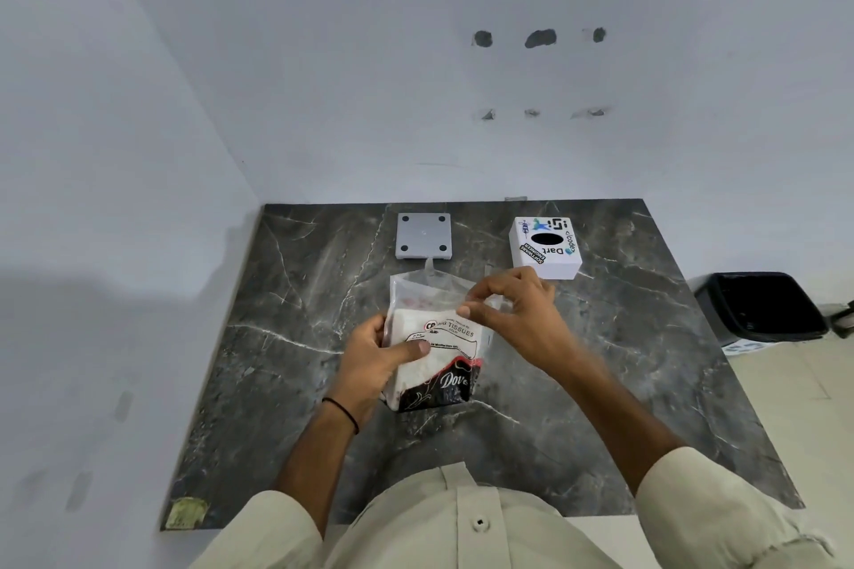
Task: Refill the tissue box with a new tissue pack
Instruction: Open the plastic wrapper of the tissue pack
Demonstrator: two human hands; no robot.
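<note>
Head view, looking down at a dark grey marble-pattern tabletop [286, 383] set into a corner of pale walls. Clear plastic tissue pack [434, 347] with white folded tissues inside, black-and-red printed band at its near end, text "TISSUES" readable on the front; it sits around the middle of the table, between the two hands, whether resting on the surface or lifted slightly cannot be told. Left hand [379, 356] wraps the pack's left side, fingers curled behind it and thumb pressed flat across the front, a firm hold. Thin black wrist band [344, 412] on that arm. Right hand [513, 314] is at the pack's upper right, thumb and forefinger pinched together on the loose clear plastic flap near the top, other fingers curled in loosely; the top of the wrapper stands up, crumpled and empty. White square tissue box [545, 247] with coloured stickers and a black oval opening on top sits at the far right of the table, just beyond the right hand, apart from the pack. Flat grey square plate [423, 236] with four dark dots at its corners lies at the far edge, left of the box, just past the wrapper's top. Black bin [760, 305] on the floor, off the table to the right. Beige shirt sleeves [721, 504] at the bottom edge.
</note>
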